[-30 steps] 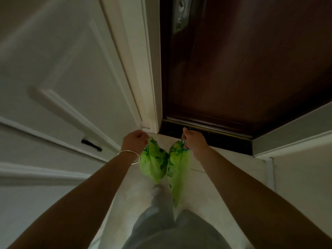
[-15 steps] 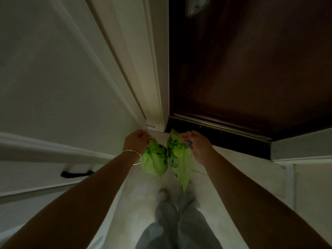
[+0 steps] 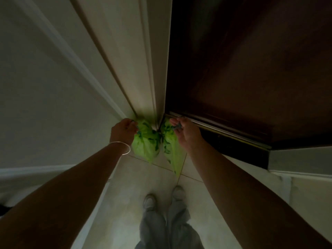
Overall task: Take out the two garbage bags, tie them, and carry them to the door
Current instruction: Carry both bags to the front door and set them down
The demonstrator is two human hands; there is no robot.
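Observation:
Two small bright-green garbage bags hang side by side in front of me, low over the tiled floor. My left hand (image 3: 124, 131), with a thin bangle on the wrist, is closed on the tied top of the left bag (image 3: 146, 146). My right hand (image 3: 186, 133) pinches the top of the right bag (image 3: 170, 150), which hangs longer and narrower. Both bags are held right at the foot of the dark brown door (image 3: 251, 69), beside its pale frame (image 3: 152, 69).
A metal threshold strip (image 3: 224, 131) runs along the door's bottom. A white panelled surface (image 3: 45, 87) stands close on the left, a pale wall and skirting (image 3: 296, 159) on the right. My feet in light shoes (image 3: 149, 202) stand on the beige tiles.
I have stepped closer to the door, and both hands have carried the bags forward and lower toward the corner of frame and threshold. The grip on each bag is unchanged.

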